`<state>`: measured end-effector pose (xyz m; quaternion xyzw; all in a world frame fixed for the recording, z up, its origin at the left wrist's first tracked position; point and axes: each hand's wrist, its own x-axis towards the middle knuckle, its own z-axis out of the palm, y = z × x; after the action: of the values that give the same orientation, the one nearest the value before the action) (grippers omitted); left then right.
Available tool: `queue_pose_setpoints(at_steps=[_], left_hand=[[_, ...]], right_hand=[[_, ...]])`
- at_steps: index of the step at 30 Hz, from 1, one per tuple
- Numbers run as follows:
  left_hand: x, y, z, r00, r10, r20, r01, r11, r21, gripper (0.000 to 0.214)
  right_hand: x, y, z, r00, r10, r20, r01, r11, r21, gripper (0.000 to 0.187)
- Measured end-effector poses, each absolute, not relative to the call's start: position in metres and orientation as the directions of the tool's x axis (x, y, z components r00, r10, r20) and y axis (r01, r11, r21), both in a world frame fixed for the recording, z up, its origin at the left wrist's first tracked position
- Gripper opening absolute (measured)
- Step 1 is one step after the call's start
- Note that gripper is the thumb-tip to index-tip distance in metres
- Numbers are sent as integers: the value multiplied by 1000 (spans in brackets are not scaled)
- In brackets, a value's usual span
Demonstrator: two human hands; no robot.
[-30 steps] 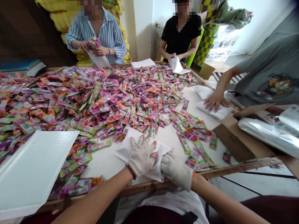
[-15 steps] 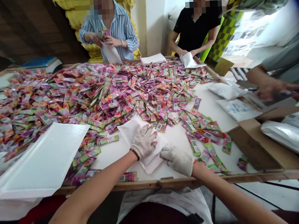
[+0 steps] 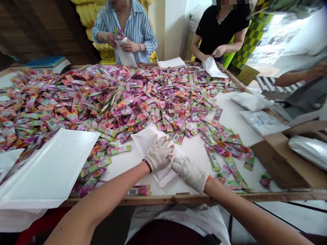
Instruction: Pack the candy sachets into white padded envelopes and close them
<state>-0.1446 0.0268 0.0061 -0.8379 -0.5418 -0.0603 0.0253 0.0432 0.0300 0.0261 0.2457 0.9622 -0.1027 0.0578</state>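
Note:
A white padded envelope (image 3: 144, 138) lies on the white tabletop in front of me. My left hand (image 3: 159, 153), in a pale knitted glove, rests flat across it with the fingers stretched out. At the envelope's right edge, my gloved right hand (image 3: 190, 173) has its fingers curled together and pinches the edge, close to the left fingertips. What the envelope holds is hidden. Small colourful printed sachets (image 3: 119, 106) are heaped just beyond it, and a smaller group of sachets (image 3: 222, 141) lies to the right of my hands.
A stack of white padded envelopes (image 3: 48, 168) sits at the left. Filled white packages (image 3: 262, 121) and an open cardboard box (image 3: 291, 159) stand at the right. Across the wooden-edged table, two people (image 3: 124, 33) handle white envelopes. Another person's arm (image 3: 303, 75) is at the far right.
My right hand has moved up and left along the envelope's edge. At the far left, fingers holding a white envelope have come into view. The person at the right has pulled a hand back.

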Motion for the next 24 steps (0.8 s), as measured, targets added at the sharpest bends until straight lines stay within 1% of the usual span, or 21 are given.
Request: queue_pose_setpoints(at_steps=[2,5,7,8,9,10,11,12,13,14,15,17,18,19,20,22,23,24], left_hand=[[-148,26,6,451,883,126,889,-458,26,44],[-160,24,6,543,832,116,835,-549,27,41],[-170,23,6,606,787,110,790,-612,28,41],[-175,23,6,631,769,107,771,-637,32,42],[-179,24,6,648,755,104,756,-654,36,42],[-182,24,6,658,747,100,747,-663,40,42],[-182,23,7,658,747,95,747,-663,41,42],[-181,22,8,648,756,89,756,-653,39,44],[-178,19,9,630,772,82,773,-634,36,45],[-173,14,11,593,802,75,802,-596,35,46],[-167,8,13,534,843,61,843,-536,40,44],[-155,-12,18,378,926,14,922,-378,85,36],[-150,-24,20,295,955,-13,949,-291,124,33],[-147,-37,22,219,975,-35,963,-210,168,32],[-146,-51,23,158,986,-49,967,-145,210,35],[-148,-75,25,80,995,-52,959,-63,278,40],[-152,-84,26,42,998,-54,955,-24,297,36],[-156,-90,27,-4,998,-64,950,24,312,26]], right_hand=[[37,34,26,-878,442,-182,470,867,-164,24],[21,32,31,-886,381,-264,429,889,-158,27],[15,21,44,-897,359,-257,414,887,-205,26],[16,13,54,-912,341,-226,395,878,-268,23],[20,5,65,-934,297,-196,352,857,-376,20],[26,-2,76,-960,221,-175,280,807,-520,19],[34,-7,86,-979,116,-165,198,713,-672,18],[42,-9,92,-986,17,-166,143,598,-789,19],[50,-7,95,-984,-22,-177,141,517,-845,21],[57,-3,93,-979,-5,-204,174,503,-847,23],[62,5,86,-971,68,-228,227,558,-798,26],[66,25,63,-948,243,-206,319,737,-596,36],[67,36,50,-947,269,-173,320,804,-501,39],[67,46,38,-958,248,-145,288,852,-437,39],[66,55,27,-969,212,-127,245,881,-406,36],[64,69,15,-978,188,-92,209,885,-416,27],[63,73,13,-973,217,-74,227,867,-444,22],[61,77,12,-960,272,-59,266,836,-479,19]])
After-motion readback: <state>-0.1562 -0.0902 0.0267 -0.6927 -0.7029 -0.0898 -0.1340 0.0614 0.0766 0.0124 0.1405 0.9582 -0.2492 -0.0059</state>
